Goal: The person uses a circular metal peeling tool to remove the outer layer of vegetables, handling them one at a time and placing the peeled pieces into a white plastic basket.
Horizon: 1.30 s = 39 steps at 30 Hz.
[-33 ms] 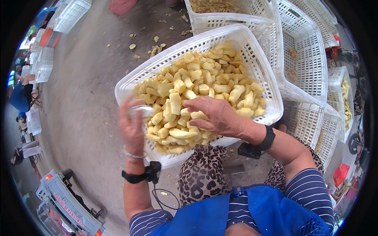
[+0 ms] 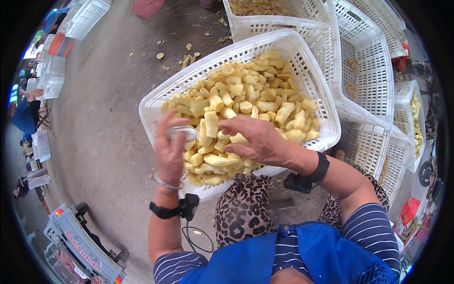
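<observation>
A white lattice plastic basket [image 2: 222, 53] sits tilted in front of my knees, heaped with pale yellow peeled pieces [image 2: 265, 94]. My left hand [image 2: 169, 151] is at the basket's near left rim, closed around a small shiny metal tool [image 2: 183, 134] that looks blurred. My right hand [image 2: 260, 139] lies palm down on the heap, its bent fingers and thumb closed on one yellow piece [image 2: 236, 138]. Both wrists carry black bands with small devices.
More white lattice baskets [image 2: 364, 71] stand behind and to the right. One holds brownish scraps [image 2: 265, 9], another yellow pieces [image 2: 416, 118]. Scraps [image 2: 189, 59] litter the concrete floor. A grey cart [image 2: 80, 241] is at the lower left, and a person in blue [image 2: 26, 113] at the far left.
</observation>
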Available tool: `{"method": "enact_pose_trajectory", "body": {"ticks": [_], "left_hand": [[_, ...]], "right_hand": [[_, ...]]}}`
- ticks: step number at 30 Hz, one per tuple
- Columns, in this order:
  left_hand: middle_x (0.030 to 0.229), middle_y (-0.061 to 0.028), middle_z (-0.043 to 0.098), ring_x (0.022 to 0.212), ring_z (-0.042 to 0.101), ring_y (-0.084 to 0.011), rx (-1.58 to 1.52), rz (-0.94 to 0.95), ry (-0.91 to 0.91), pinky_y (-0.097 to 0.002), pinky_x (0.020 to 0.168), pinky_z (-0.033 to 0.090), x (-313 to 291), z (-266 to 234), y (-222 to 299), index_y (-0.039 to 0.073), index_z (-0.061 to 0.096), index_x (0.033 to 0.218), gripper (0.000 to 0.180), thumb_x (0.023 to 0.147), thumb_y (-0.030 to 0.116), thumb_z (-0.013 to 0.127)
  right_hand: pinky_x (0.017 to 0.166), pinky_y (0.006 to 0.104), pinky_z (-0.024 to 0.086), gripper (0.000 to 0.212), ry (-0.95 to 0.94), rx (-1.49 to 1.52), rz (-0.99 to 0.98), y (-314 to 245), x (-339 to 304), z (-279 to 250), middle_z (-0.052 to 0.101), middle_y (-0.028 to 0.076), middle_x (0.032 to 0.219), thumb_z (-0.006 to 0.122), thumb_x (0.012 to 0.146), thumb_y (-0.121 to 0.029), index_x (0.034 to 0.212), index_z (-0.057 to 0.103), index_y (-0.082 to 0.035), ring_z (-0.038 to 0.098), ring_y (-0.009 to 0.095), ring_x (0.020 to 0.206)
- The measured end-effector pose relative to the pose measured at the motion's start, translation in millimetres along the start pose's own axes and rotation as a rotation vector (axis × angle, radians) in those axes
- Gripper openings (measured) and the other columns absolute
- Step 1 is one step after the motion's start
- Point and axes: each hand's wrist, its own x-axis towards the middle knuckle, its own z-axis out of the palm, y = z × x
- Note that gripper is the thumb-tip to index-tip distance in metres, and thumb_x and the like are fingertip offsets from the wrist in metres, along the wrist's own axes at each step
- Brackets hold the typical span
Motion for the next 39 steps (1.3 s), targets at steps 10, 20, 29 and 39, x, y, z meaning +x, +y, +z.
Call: {"method": "enact_pose_trajectory", "body": {"ticks": [10, 20, 29, 39], "left_hand": [[0.114, -0.0148, 0.069, 0.098, 0.071, -0.0214, -0.253, -0.259, -0.343, -0.0327, 0.084, 0.059, 47, 71, 32, 0.0, 0.043, 0.154, 0.08, 0.096, 0.043, 0.077], [0.118, -0.0173, 0.071, 0.112, 0.067, -0.0384, 0.928, 0.115, -0.27, -0.049, 0.091, 0.052, 119, 92, -79, 0.01, 0.055, 0.14, 0.065, 0.086, 0.036, 0.081], [0.121, -0.0225, 0.072, 0.112, 0.069, -0.0389, 0.614, -0.165, -0.281, -0.0448, 0.097, 0.054, 134, 68, -96, 0.008, 0.059, 0.138, 0.057, 0.085, 0.02, 0.074], [0.115, -0.0094, 0.067, 0.1, 0.067, -0.0161, -0.341, -0.384, -0.378, -0.0276, 0.08, 0.059, 105, 57, 16, 0.005, 0.054, 0.148, 0.049, 0.1, 0.009, 0.062]], "right_hand": [[0.077, 0.0366, 0.055, 0.043, 0.063, 0.115, 0.205, 6, 11, -13, 0.065, 0.008, 0.098, 0.074, 0.093, -0.012, 0.135, 0.066, -0.01, 0.066, 0.023, 0.088], [0.073, 0.0232, 0.057, 0.032, 0.208, 0.755, 0.401, 52, -13, -25, 0.073, 0.003, 0.106, 0.067, 0.098, -0.006, 0.13, 0.064, -0.002, 0.069, 0.007, 0.084], [0.072, 0.0243, 0.061, 0.034, 0.288, 0.875, 0.503, 42, -31, -51, 0.072, 0.0, 0.105, 0.073, 0.099, -0.016, 0.129, 0.065, -0.004, 0.069, 0.007, 0.09], [0.075, 0.027, 0.06, 0.037, 0.4, 0.99, 0.532, 25, -33, -76, 0.073, 0.002, 0.111, 0.073, 0.1, -0.022, 0.132, 0.066, -0.007, 0.07, 0.01, 0.095]]}}
